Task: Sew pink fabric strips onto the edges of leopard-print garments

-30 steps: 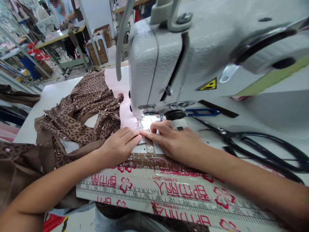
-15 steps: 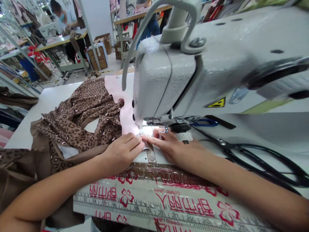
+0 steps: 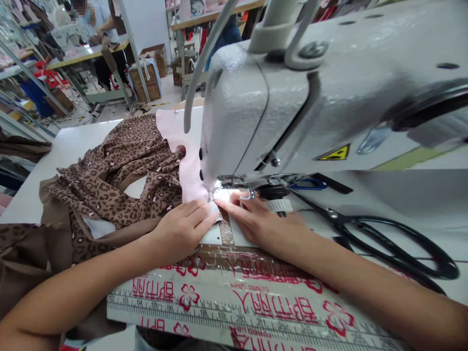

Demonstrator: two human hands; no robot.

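Rests left hand (image 3: 185, 225) at near edge of pink cloth (image 3: 192, 178); sets right hand (image 3: 260, 222) opposite, close under sewing machine (image 3: 340, 107). Cannot tell either grip, narrow or wide. Leaves little room between right forearm (image 3: 351, 273) and scissors (image 3: 345, 223).

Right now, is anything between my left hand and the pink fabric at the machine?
Nothing visible: your left hand is at the near edge of the pink fabric. The black scissors lie off to the right.
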